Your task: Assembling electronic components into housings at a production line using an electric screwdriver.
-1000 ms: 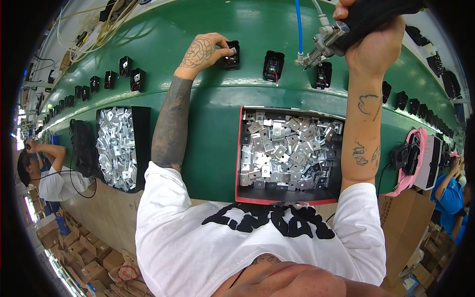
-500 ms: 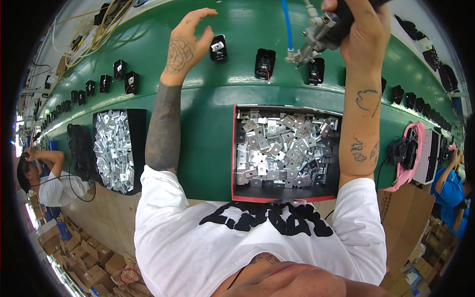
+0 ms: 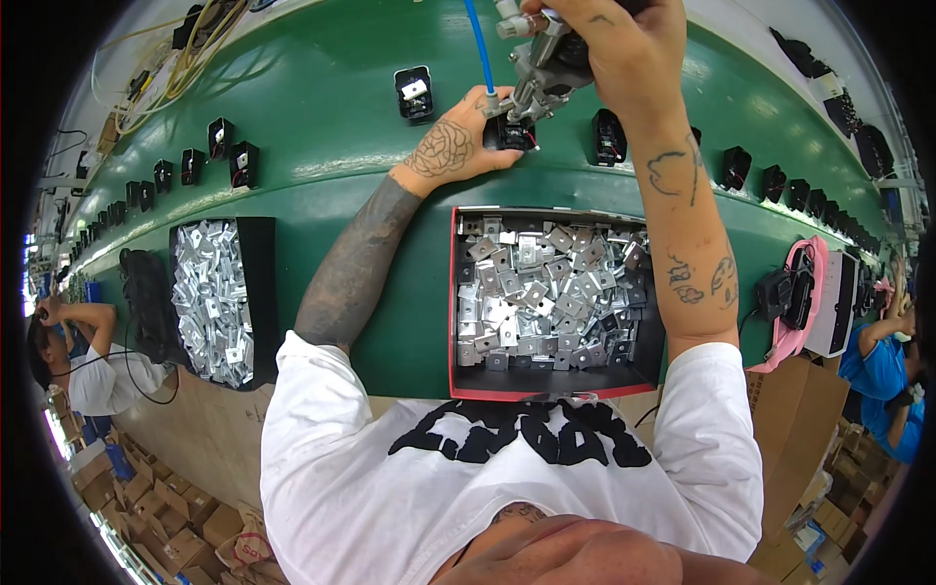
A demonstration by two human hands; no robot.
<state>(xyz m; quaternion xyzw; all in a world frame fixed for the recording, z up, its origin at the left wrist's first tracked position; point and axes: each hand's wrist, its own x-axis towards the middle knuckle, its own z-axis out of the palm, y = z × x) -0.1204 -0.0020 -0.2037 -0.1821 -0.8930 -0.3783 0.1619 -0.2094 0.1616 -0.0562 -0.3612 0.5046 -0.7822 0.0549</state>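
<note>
My left hand is closed round a small black open housing on the green bench, fingers behind it and thumb at its near side. A red wire pokes out of the housing's right side. Above it my right hand grips a pneumatic screwdriver with a metal nose and a blue hose. The nose points down at the housing; whether it touches the inside cannot be seen. One housing with a silver metal plate inside stands to the left, and another black housing to the right.
A red-edged black box full of silver metal brackets lies close in front of me. Another black box of brackets is at left. Rows of housings line the bench both ways. Co-workers sit at far left and right.
My left hand has moved right and closed round the middle housing. The screwdriver, in my right hand, has swung left from the right-hand housing to above this one.
</note>
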